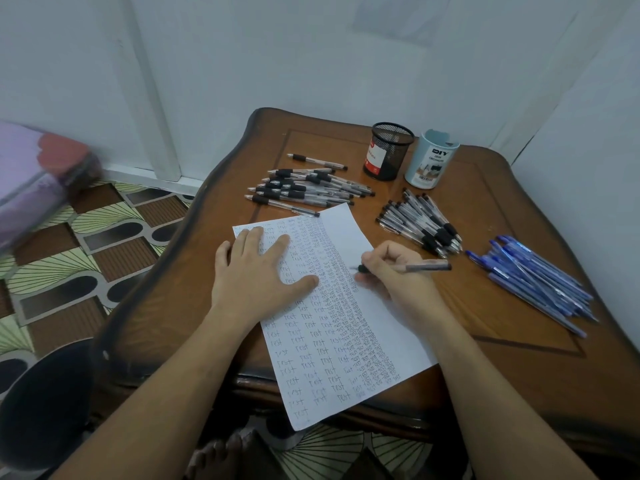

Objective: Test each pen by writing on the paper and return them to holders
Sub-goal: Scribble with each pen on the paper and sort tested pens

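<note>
Pen (pixel 420 266): held in the right hand (pixel 391 271), clear barrel, dark grip. Its tip is at the paper (pixel 343 230), at the right edge of the written columns. Whether the tip touches the sheet cannot be told. The rear end points right, out past the hand.

Right hand: fingers (pixel 377 258) curled round the pen near the grip. The heel of the hand rests on the unwritten right margin of the paper.

Left hand (pixel 256 271): flat on the upper left part of the paper, fingers (pixel 277 244) straight and spread, holding nothing.

Paper: white sheet, lying at an angle on the table (pixel 502 341). Its near corner overhangs the table's front edge. Most of it is covered in columns of the word "test", with a blank strip along the right side.

Left pile (pixel 304 188): black-grip pens lying loose just beyond the top of the paper, one pen a little apart behind them.

Middle pile (pixel 422 223): more black-grip pens, right of the paper's top corner.

Blue pens (pixel 533 278): a loose heap further right, near the table's edge.

Mesh holder (pixel 388 152) and blue holder (pixel 429 161): upright, side by side at the back of the table, behind the piles.

Floor (pixel 86 237): patterned, left of the table. A blurred purple object lies at the far left.
</note>
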A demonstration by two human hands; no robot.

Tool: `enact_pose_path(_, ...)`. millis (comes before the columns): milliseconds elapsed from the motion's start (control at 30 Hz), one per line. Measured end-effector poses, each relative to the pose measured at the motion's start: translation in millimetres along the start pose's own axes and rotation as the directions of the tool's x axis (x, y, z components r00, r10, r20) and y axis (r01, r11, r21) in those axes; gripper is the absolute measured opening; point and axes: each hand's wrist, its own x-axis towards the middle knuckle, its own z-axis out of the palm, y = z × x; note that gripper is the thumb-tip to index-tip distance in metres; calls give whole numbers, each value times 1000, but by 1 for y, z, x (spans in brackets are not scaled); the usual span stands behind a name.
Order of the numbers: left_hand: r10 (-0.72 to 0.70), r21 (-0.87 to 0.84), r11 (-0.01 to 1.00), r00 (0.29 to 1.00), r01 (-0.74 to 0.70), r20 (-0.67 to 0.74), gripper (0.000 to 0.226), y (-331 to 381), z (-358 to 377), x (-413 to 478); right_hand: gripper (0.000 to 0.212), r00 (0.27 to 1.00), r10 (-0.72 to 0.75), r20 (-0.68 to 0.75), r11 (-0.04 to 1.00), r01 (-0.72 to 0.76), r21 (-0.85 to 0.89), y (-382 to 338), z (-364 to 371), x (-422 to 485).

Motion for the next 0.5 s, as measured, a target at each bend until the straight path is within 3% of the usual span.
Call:
enact_pose_path(133,1,-10,1000,1000,-1,-9,88,0,-1,0,40,995,-11,-95,997,4,-81,11,0,4)
enact_pose_path(233,6,-9,1000,1000,-6,-16,87,-1,-1,-1,35,982,-71,-176,985,41,-168,17,4,5)
enact_pose_path(500,3,-18,1000,1000,-3,-16,88,0,0,-1,34,990,-94,-108,977,71,-202,23,2,6)
